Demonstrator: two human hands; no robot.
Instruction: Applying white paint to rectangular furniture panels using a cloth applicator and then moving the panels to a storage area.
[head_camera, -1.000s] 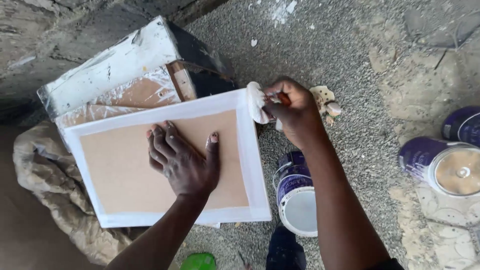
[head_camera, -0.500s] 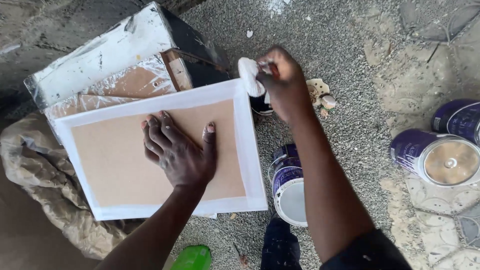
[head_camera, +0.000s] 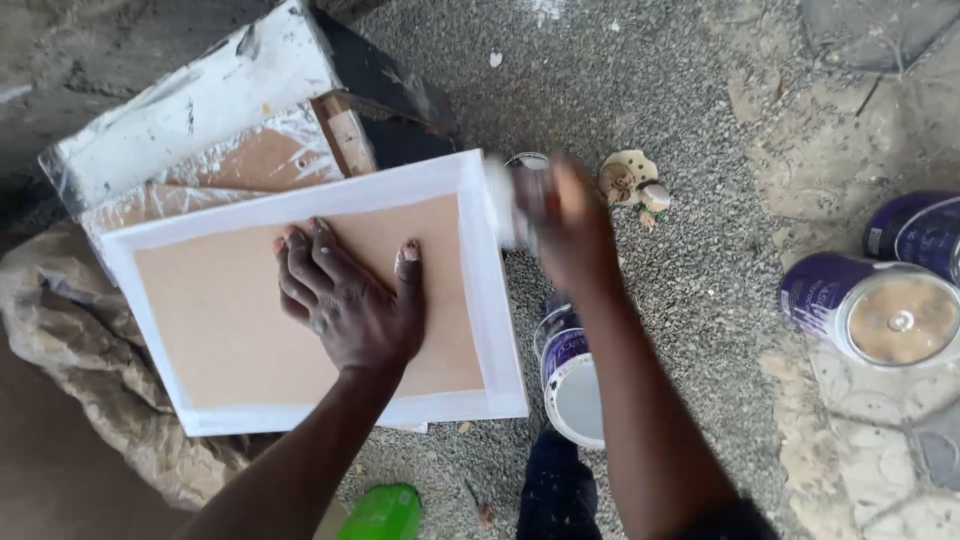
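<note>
Roller (head_camera: 505, 205) — blurred — in right hand (head_camera: 570, 230)

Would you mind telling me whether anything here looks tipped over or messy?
Yes. Two purple cans lie on their sides on the gravel at right, while the paint can by the right hand stands upright. The left hand is paint-smeared.

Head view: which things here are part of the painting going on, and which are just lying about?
In use:
- brown board with white-painted border, under left hand
- small white paint roller, blurred, in right hand
- open white paint can

Lying about:
- two purple tins
- green object
- crumpled sack
</note>
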